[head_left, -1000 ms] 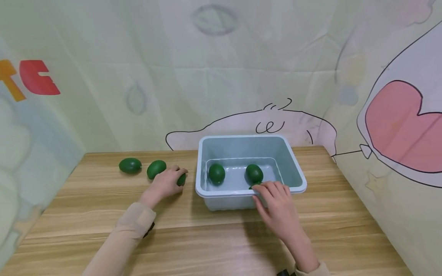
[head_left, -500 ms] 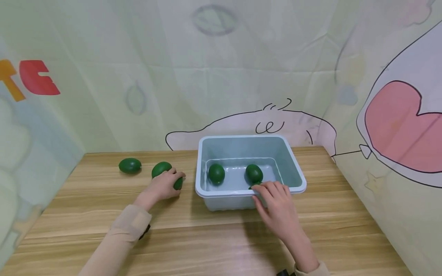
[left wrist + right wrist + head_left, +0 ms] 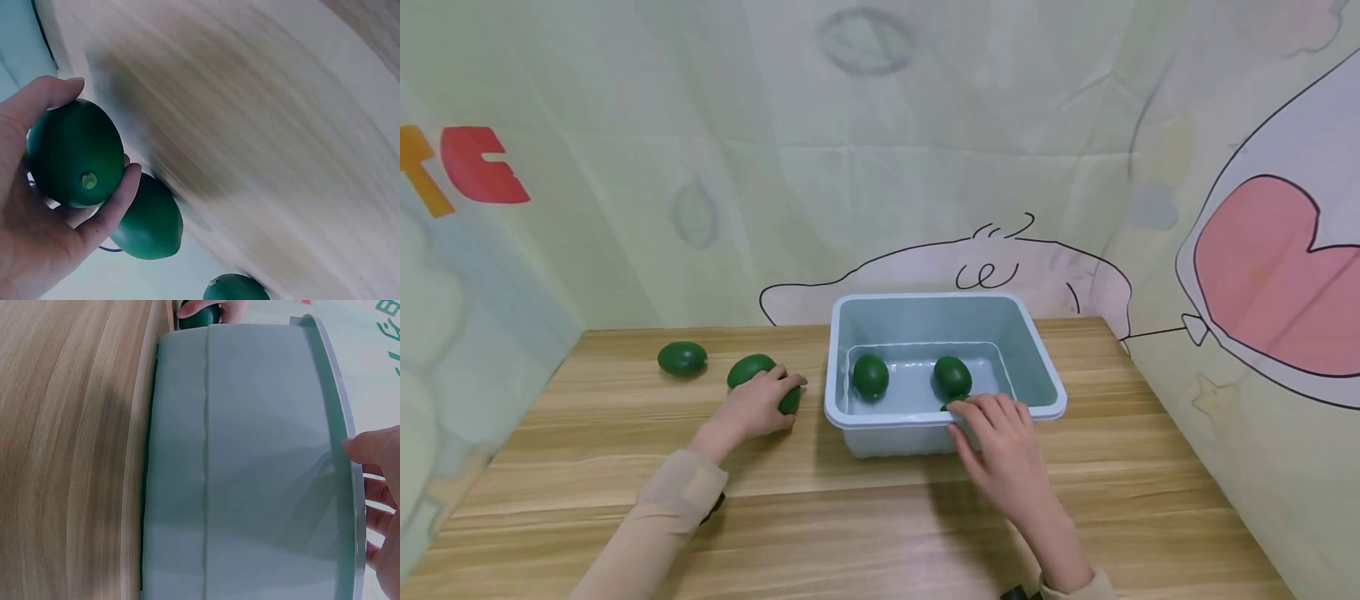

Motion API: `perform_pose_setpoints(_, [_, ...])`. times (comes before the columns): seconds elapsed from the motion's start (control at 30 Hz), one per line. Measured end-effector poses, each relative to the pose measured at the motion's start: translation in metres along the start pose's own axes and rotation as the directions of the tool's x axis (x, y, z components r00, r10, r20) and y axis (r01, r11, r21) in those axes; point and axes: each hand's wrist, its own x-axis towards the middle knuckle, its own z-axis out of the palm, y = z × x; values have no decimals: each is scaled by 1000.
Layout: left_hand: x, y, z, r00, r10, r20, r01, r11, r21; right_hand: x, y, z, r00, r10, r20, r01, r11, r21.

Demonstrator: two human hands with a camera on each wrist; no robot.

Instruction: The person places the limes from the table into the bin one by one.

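Note:
My left hand grips a dark green avocado with a pale stem nub, just left of the tub. Thumb and fingers curl round its sides. Right behind that hand lies a second avocado, partly covered by it in the head view. A third avocado rests farther left on the table. With the thumb outside and fingertips over the edge, my right hand holds the front rim of a light blue plastic tub. Inside are two avocados; another green piece shows partly beside the right fingertips.
The wooden table ends at the back against a pale printed cloth with cartoon drawings. The tub stands near that back edge, right of the loose avocados.
My left hand has shifted slightly left and nearer with its avocado. The avocado behind it has moved a little right. My right hand stays on the tub rim.

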Motion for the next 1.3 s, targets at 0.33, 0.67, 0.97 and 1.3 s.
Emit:
perform_pose_setpoints(0.33, [-3, 7, -5, 1000, 23, -7, -23, 1000, -6, 0, 0, 0, 1000, -2, 1, 2, 1000, -1])
perform_pose_setpoints(0.67, [-7, 10, -9, 999, 24, -26, -24, 1000, -15, 0, -1, 0, 1000, 0, 4, 0, 1000, -2])
perform_pose_setpoints(0.97, [-11, 13, -15, 995, 33, -89, -35, 999, -29, 0, 0, 0, 1000, -1, 1, 1, 1000, -4])
perform_pose_setpoints(1.3, [-11, 21, -25, 994, 28, -110, -32, 999, -39, 0, 0, 0, 1000, 0, -1, 0, 1000, 0])
